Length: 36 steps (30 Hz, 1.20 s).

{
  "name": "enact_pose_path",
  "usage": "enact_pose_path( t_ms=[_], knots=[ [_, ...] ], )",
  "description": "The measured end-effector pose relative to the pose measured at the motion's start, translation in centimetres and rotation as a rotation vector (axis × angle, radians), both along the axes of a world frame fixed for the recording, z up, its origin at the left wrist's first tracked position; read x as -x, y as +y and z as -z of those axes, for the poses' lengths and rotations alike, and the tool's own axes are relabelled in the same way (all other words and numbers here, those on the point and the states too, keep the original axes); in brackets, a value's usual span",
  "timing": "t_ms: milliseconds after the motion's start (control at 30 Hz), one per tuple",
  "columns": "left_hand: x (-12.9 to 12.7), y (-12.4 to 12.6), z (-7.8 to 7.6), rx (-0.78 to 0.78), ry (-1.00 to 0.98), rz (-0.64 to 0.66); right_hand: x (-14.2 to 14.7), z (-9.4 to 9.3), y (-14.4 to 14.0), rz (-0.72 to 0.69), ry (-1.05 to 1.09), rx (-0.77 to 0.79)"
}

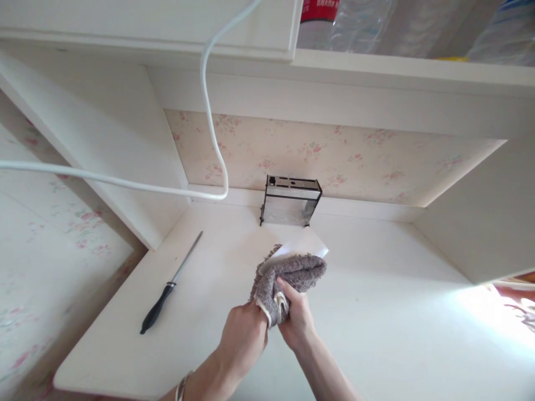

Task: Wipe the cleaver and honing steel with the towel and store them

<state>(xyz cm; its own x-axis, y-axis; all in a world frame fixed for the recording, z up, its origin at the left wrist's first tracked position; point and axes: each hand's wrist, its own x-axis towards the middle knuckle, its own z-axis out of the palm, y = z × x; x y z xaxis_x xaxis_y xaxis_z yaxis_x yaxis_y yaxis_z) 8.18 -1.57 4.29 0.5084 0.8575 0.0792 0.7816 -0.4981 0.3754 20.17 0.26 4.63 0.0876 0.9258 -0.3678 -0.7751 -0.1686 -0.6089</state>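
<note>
Left hand (244, 334) and right hand (297, 317) at lower centre, both closed on a grey cloth (288, 278) wrapped round a white blade-like piece (303, 245), over the white desk (376, 312), sharpening steel (169, 287) at left, metal box (291, 201) behind, white cable (209, 111) upper left

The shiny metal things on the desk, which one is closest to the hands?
The white blade, poking out of the grey cloth both hands hold. The sharpening steel lies apart at the left; the metal box stands against the wall.

Your setting: home kitchen nook | floral wallpaper (334, 156) | white counter (397, 312) | toaster (291, 201) | sharpening steel (171, 284) | shelved bottles (355, 22)
</note>
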Motion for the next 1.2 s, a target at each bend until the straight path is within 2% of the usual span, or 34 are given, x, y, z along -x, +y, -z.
enact_pose_path(
  t_ms=[100,200,400,633,867,967,1067,1133,1200],
  knots=[
    [-0.3,-0.4,-0.2,-0.053,0.104,0.029,0.1,0.0,0.3,0.020,0.030,0.070],
    [-0.3,-0.4,-0.8,-0.093,0.192,0.057,-0.3,0.2,0.8,-0.033,0.107,0.129],
    [0.6,-0.2,-1.0,-0.189,0.351,0.116,-2.6,1.0,3.1,-0.064,0.172,0.084],
    [2.5,-0.2,-0.3,-0.160,0.349,0.162,-6.6,1.0,6.1,0.038,0.135,0.166],
    [3.2,-0.1,-0.5,-0.169,0.315,0.123,-7.9,2.2,7.4,0.069,0.042,0.125],
    [3.7,-0.4,0.0,-0.164,0.278,0.089,-10.0,2.7,8.1,0.108,-0.011,0.100],
    [4.9,-0.6,0.2,-0.081,0.171,0.006,-13.6,2.6,8.3,0.206,0.003,0.083],
    [5.7,-0.6,-0.1,0.035,-0.005,-0.085,-15.9,2.5,7.9,0.300,0.034,0.064],
    [6.0,-0.4,-0.7,0.196,-0.279,-0.164,-17.1,2.5,7.0,0.377,0.036,0.018]
  ],
)
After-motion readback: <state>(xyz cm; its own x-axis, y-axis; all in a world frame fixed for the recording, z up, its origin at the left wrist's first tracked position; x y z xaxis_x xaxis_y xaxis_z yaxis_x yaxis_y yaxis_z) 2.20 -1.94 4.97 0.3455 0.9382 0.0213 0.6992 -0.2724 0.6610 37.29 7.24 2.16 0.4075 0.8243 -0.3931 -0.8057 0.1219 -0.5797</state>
